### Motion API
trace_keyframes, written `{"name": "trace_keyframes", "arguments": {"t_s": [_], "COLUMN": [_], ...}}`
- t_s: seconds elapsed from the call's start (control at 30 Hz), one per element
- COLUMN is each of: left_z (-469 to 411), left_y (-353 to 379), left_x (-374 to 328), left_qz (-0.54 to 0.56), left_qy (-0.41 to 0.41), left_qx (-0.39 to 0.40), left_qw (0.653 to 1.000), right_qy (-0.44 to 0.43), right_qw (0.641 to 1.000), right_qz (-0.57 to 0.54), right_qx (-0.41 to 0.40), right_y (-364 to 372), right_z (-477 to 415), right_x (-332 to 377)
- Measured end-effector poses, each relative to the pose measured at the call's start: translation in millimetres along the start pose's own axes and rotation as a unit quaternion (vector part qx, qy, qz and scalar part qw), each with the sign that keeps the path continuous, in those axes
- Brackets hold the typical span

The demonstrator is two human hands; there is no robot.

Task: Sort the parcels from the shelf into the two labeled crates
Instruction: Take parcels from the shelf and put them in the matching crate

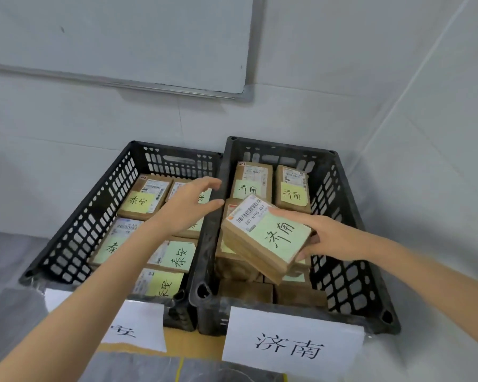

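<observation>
A right hand [331, 238] grips a flat brown cardboard parcel [265, 238], its green note reading 济南, tilted above the black latticed plastic crate [340, 271] with the matching paper sign [290, 346]. The left hand [189, 208] hovers nearby, fingers straight and empty. This looks like the placing step; next, lower it flat onto the stacked parcels [253, 179].

The white sign [292, 347] on the right crate [342, 271] reads 济南; the left sign [134, 326], on the left crate [94, 216], shows only 安. The held parcel [260, 253] has a green note [279, 234] with 济南 and a label [253, 213] with 507-W705 A37. Notes [138, 202] on parcels [149, 186] in the left crate read 泰安, in the right 济南.
</observation>
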State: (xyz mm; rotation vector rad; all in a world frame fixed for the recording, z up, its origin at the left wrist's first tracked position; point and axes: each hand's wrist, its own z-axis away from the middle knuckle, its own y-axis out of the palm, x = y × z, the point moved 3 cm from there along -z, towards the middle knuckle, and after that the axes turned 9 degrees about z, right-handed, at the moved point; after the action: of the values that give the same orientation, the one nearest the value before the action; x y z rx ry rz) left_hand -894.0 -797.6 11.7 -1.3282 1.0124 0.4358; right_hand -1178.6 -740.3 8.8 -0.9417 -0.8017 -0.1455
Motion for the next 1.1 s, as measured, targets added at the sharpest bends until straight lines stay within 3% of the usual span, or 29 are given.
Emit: {"name": "trace_keyframes", "arguments": {"t_s": [0.17,0.43,1.1], "left_z": [8,21,11], "left_y": [3,0,16], "left_x": [6,13,4], "left_qz": [0.01,0.0,0.006], "left_qy": [-0.036,-0.072,-0.067], "left_qx": [-0.025,-0.06,-0.044], "left_qw": [0.999,0.996,0.997], "right_qy": [-0.074,-0.106,-0.095], "right_qw": [0.992,0.974,0.976], "right_qz": [0.027,0.008,0.014], "right_qx": [0.094,0.199,0.195], "right_y": [0,5,39], "right_z": [-31,-46,-51], "right_x": [7,-5,-23]}}
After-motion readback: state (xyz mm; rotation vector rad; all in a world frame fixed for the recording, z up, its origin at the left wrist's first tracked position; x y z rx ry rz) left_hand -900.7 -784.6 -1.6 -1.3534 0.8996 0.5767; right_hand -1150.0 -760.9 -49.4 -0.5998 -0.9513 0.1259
